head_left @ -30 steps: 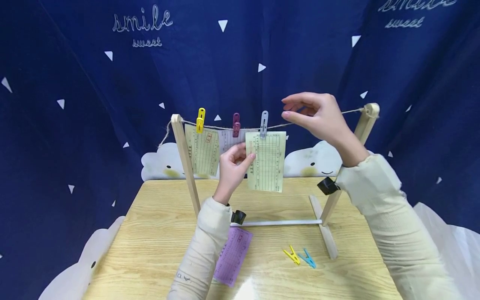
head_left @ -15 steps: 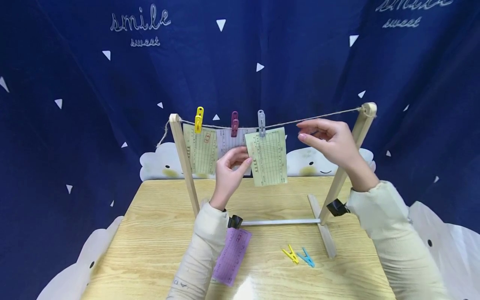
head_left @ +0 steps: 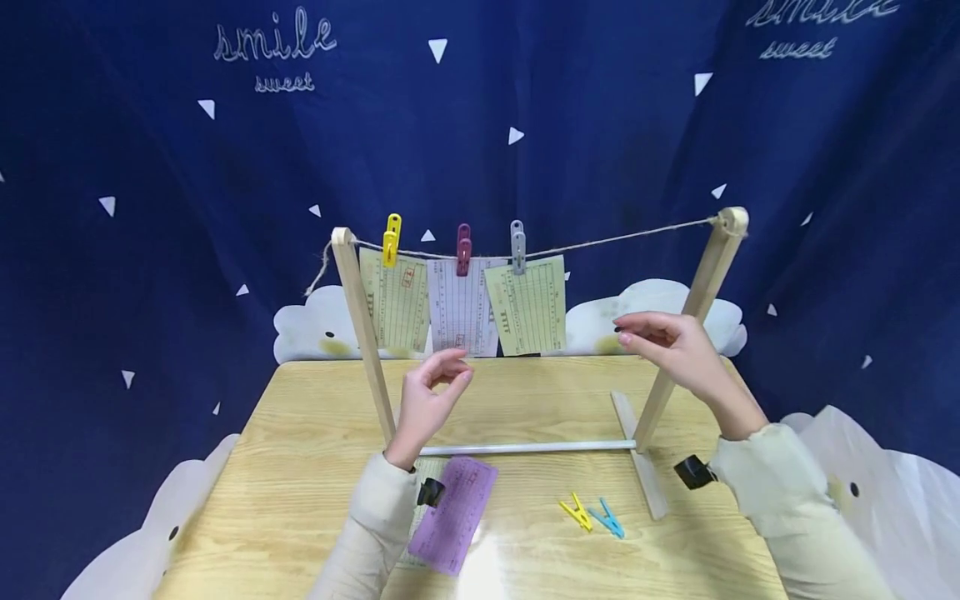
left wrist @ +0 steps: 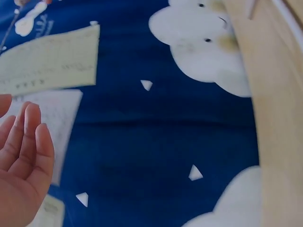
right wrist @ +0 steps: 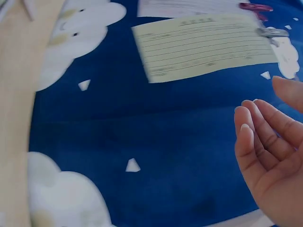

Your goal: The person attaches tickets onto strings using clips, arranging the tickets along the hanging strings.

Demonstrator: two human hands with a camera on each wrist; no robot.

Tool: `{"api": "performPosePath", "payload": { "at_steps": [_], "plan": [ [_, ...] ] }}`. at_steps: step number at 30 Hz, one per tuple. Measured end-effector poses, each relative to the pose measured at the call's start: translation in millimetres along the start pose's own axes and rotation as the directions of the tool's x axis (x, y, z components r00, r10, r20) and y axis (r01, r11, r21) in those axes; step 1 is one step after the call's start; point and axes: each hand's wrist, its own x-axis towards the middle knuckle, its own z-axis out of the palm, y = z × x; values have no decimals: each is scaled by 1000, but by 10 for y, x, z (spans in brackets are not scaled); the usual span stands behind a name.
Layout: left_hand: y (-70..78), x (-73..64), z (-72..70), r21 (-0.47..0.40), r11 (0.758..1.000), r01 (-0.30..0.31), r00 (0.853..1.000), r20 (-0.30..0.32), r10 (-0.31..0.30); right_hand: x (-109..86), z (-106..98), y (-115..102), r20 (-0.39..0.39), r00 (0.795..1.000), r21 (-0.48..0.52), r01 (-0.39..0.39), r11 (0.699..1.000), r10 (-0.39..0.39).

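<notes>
My left hand [head_left: 429, 403] hovers just below the hanging papers, fingers loosely bent and nothing between them. At the right, my right hand [head_left: 675, 348] is in the air before the wooden post, also holding nothing. Three printed slips hang from the string [head_left: 600, 243]: a yellowish slip [head_left: 397, 304] under a yellow clothespin [head_left: 392, 242], a pale lilac slip [head_left: 461, 308] under a maroon clothespin [head_left: 463, 250], and a tilted light green slip [head_left: 528, 307] under a grey clothespin [head_left: 518, 248]. The right wrist view shows the green slip [right wrist: 203, 49] apart from my fingers.
A wooden frame with a left post [head_left: 360, 325], a right post [head_left: 693, 308] and a white crossbar [head_left: 525, 447] stands on the table [head_left: 300, 467]. On the table lie a purple slip [head_left: 457, 517] over another paper, a yellow clothespin [head_left: 576, 512] and a blue clothespin [head_left: 607, 518].
The left hand has let go of the green slip and drawn down and left. My right hand has moved down and right from the string. The green slip now hangs tilted by its clothespin.
</notes>
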Motion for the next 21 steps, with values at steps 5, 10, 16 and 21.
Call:
{"api": "performPosePath", "payload": {
  "at_steps": [5,10,16,21],
  "plan": [
    [-124,-134,-109,62,997,35,999,-2,-35,-178,49,238,10,998,-52,-58,997,58],
    [-353,-321,-203,100,994,40,999,13,-42,-358,112,445,15,992,-90,-126,988,128],
    [-589,-595,-304,140,980,144,988,43,-151,-592,235,709,25,978,-85,-205,975,208],
    [-710,-742,-333,147,966,211,976,19,-216,-772,299,846,11,965,-54,-260,964,260]
  ]
}}
